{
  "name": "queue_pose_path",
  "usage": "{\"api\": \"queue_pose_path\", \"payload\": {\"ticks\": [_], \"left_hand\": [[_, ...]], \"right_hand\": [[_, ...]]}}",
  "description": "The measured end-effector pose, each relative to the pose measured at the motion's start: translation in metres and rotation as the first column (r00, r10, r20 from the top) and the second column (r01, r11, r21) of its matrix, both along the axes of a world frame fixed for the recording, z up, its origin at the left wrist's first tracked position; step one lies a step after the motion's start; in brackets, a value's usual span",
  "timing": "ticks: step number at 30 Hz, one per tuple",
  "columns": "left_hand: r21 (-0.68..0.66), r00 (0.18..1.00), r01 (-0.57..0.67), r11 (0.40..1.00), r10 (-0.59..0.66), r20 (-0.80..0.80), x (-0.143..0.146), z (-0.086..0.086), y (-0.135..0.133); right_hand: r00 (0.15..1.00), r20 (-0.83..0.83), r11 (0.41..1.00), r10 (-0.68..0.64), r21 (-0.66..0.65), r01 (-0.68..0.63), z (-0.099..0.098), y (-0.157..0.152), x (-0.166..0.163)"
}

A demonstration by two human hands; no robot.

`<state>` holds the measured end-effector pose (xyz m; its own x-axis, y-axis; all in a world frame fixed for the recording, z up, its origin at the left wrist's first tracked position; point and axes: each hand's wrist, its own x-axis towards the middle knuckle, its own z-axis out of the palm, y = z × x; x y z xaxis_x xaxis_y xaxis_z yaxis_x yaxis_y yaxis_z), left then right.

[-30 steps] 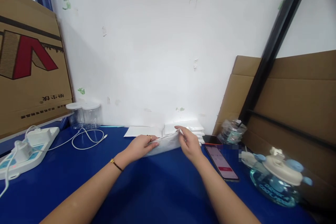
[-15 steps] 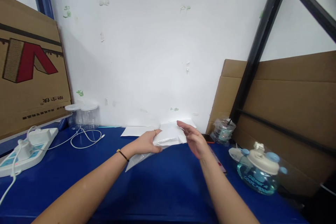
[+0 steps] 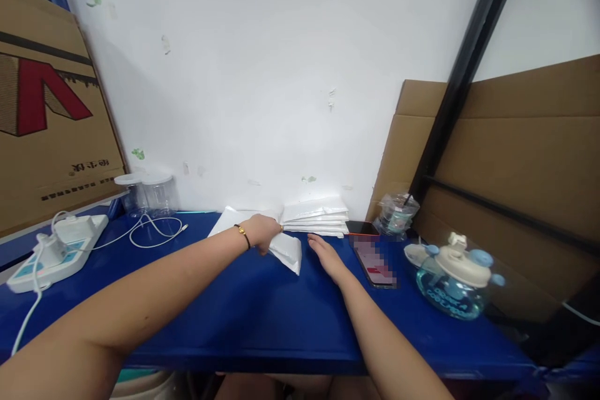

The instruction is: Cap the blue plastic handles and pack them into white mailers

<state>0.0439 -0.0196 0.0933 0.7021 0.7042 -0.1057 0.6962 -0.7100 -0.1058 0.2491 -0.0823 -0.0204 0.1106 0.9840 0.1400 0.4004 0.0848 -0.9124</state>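
Note:
My left hand (image 3: 263, 232) is closed on a white plastic packet (image 3: 289, 252), whose loose end sticks out to the right above the blue tabletop. Its fingertips are hidden behind the hand. Just right of it, my right hand (image 3: 324, 256) has its fingers stretched out and holds nothing, low over the table in front of a stack of flat white packets (image 3: 316, 215). The stack lies against the wall. Behind my left wrist lies another flat white piece (image 3: 229, 219), partly covered by the hand.
A phone (image 3: 375, 262) lies right of my right hand, near a bagged cup (image 3: 397, 215) and a teal water bottle (image 3: 454, 278). On the left are a power strip (image 3: 87, 244), a white cable (image 3: 159, 244) and clear jars (image 3: 159, 197). Cardboard (image 3: 529, 187) stands at the right.
My left hand has swung left and turned over, lowering the packet toward the table. My right hand has come away from the packet and down. The stack of packets now shows fully.

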Motion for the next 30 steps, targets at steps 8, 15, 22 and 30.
{"api": "queue_pose_path", "payload": {"ticks": [8, 15, 22, 30], "left_hand": [[0.015, 0.999, -0.04, 0.999, 0.039, 0.031, 0.017, -0.003, 0.008], [0.091, 0.997, -0.074, 0.993, 0.07, 0.043, 0.009, 0.009, 0.018], [0.183, 0.987, -0.025, 0.983, 0.053, -0.149, 0.008, 0.03, 0.009], [0.155, 0.995, -0.067, 0.986, 0.077, -0.063, 0.002, 0.042, 0.014]], "right_hand": [[0.964, 0.255, 0.997, 0.073, 0.017, -0.08, -0.008, -0.002, -0.004], [0.844, 0.529, 0.994, 0.093, 0.002, -0.111, -0.01, -0.002, -0.01], [0.808, 0.578, 0.992, 0.113, -0.017, -0.126, -0.004, -0.008, -0.012], [0.743, 0.662, 0.989, 0.101, 0.016, -0.149, -0.008, -0.007, -0.017]]}}
